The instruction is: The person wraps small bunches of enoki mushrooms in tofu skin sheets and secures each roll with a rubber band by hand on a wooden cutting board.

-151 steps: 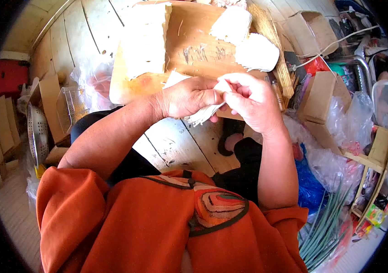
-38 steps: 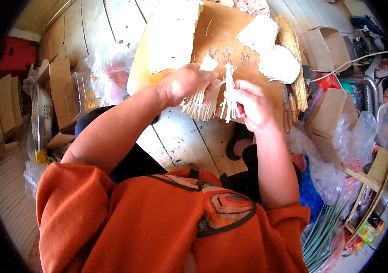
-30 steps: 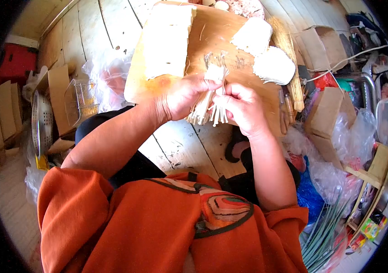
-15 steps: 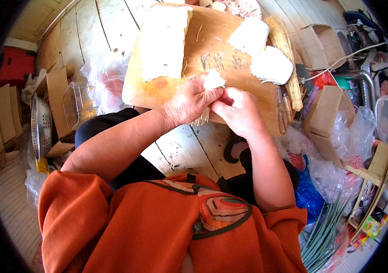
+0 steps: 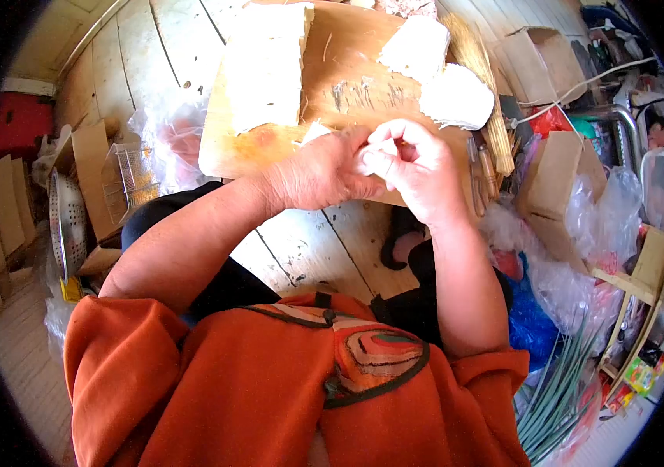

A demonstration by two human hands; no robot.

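Observation:
My left hand [image 5: 324, 171] is closed round a pale stringy bunch [image 5: 316, 131], whose white tip sticks out above the knuckles; the rest is hidden by the hand. Touching it from the right, my right hand [image 5: 414, 167] has its thumb and index finger pinched on a small pale end. Both hands are over the near edge of a wooden board [image 5: 258, 148]. On the board lie a long white slab [image 5: 266, 70] at the left and two white clumps [image 5: 456, 97] at the right. Dark marks show on its middle.
Right of the board are a straw whisk [image 5: 484, 78], wooden-handled tools [image 5: 488, 173], cardboard boxes [image 5: 554, 175], plastic bags and long green stalks [image 5: 562, 397]. At the left stand a metal colander [image 5: 67, 226], a wire basket [image 5: 133, 175] and a clear plastic bag [image 5: 172, 144].
The strands that hung below my hands are now out of sight. My right hand has turned, its fingers now raised against my left hand. The board appears slightly higher and further left in view.

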